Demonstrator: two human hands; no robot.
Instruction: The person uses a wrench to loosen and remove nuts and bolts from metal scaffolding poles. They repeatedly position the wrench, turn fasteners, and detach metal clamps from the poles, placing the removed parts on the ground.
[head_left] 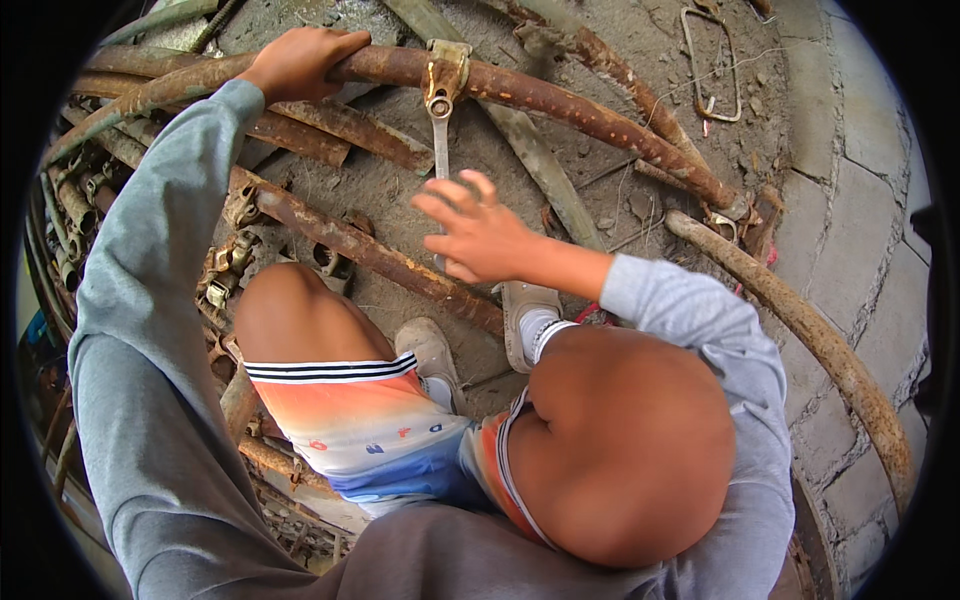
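Observation:
A long rusty pipe (540, 95) crosses the upper part of the head view. My left hand (300, 65) is closed round it, left of a metal scaffold clamp (447, 72) fixed on the pipe. A steel wrench (441, 148) has its ring end on the clamp's bolt, and its handle points down toward me. My right hand (475, 230) is at the handle's lower part, fingers spread and curved, not wrapped round it. The hand covers part of the handle, so whether it touches cannot be told.
Another rusty pipe (370, 250) lies on the dirt before my knees. More pipes and loose clamps (228, 255) are heaped at the left. At the right, a curved pipe (800, 310) lies along a block wall (865, 240). A bent metal rod (690, 60) rests at the upper right.

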